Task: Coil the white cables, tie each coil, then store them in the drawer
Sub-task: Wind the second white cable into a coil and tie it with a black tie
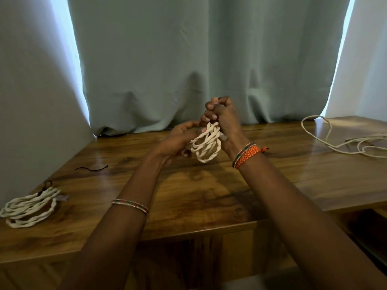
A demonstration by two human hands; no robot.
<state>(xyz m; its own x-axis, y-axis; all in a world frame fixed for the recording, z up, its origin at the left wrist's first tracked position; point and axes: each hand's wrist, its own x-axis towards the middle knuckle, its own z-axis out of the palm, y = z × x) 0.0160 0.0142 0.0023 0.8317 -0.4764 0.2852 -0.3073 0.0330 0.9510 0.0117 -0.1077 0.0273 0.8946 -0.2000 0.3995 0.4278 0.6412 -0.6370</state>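
A coil of white cable (206, 145) hangs above the middle of the wooden table (209, 197). My right hand (222, 118) grips the top of the coil with its fingers closed. My left hand (178, 141) holds the coil's left side from below. At the table's left end lies a second white coil (29, 206), bound at one end by a dark tie (45, 186). A loose, uncoiled white cable (343, 141) sprawls at the far right. The drawer is an opening (368, 229) below the table's right side, seen only in part.
A loose dark tie (92, 168) lies on the table left of centre. A pale green curtain (199, 59) hangs along the table's back edge, with white walls on both sides. The table's front edge runs under my forearms.
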